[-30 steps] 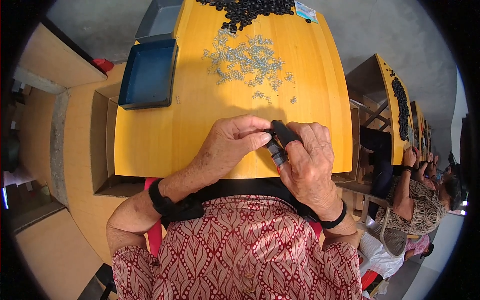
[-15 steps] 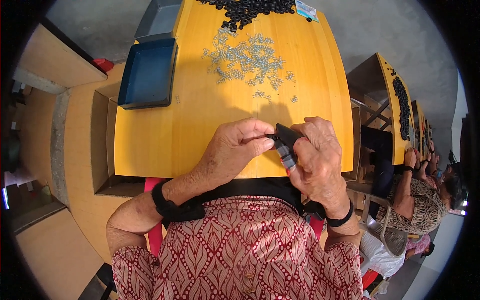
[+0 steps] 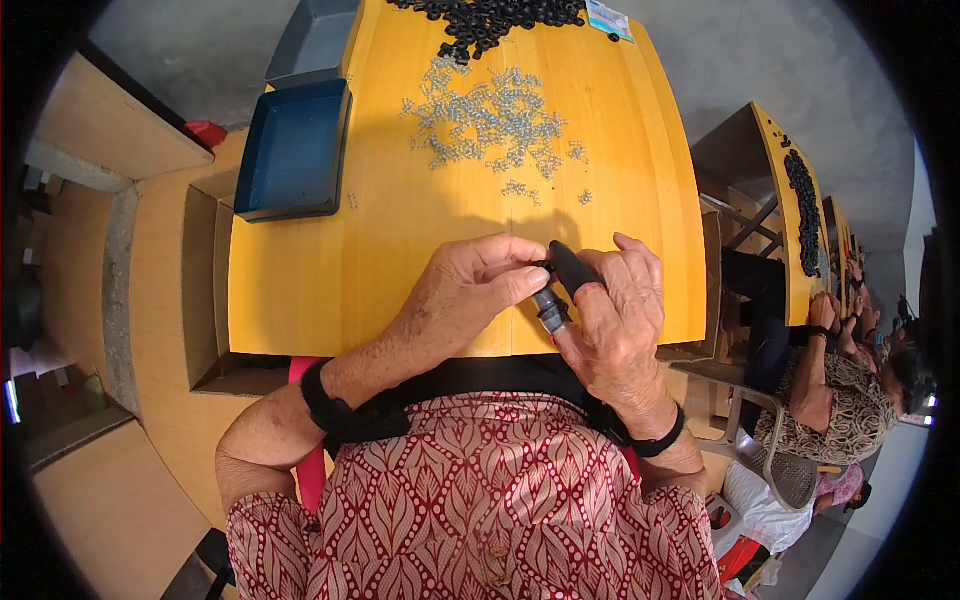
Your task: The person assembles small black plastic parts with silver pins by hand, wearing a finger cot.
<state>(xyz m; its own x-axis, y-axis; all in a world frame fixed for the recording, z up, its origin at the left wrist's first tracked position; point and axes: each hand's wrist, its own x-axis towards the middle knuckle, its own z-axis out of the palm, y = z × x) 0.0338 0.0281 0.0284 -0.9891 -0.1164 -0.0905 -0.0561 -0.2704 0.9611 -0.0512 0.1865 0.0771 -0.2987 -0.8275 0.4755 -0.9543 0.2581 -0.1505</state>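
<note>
My left hand [image 3: 465, 285] is closed, its thumb and forefinger pinching a small black ring-like part [image 3: 544, 268] over the table's near edge. On my right hand [image 3: 622, 310], the forefinger wears a pointed black cover [image 3: 573, 268] and the thumb a dark grey-and-black sleeve [image 3: 551, 311]. A gap shows between these covered fingers; the thumb's tip lies close against the black part, partly hidden by my left thumb. Beyond my hands, many small clear or silvery pieces [image 3: 490, 118] are scattered on the yellow wooden table [image 3: 400, 265]. A heap of black rings [image 3: 490, 22] lies at the far edge.
A dark blue tray [image 3: 342, 150] stands at the table's left side, with a grey tray [image 3: 312, 78] behind it. A small printed packet [image 3: 608, 20] lies at the far right. Another person [image 3: 835, 410] sits at a table [image 3: 775, 190] to the right.
My right thumb and forefinger have spread apart slightly, and the right hand has turned and shifted a little left. My left hand keeps its pinch on the black part.
</note>
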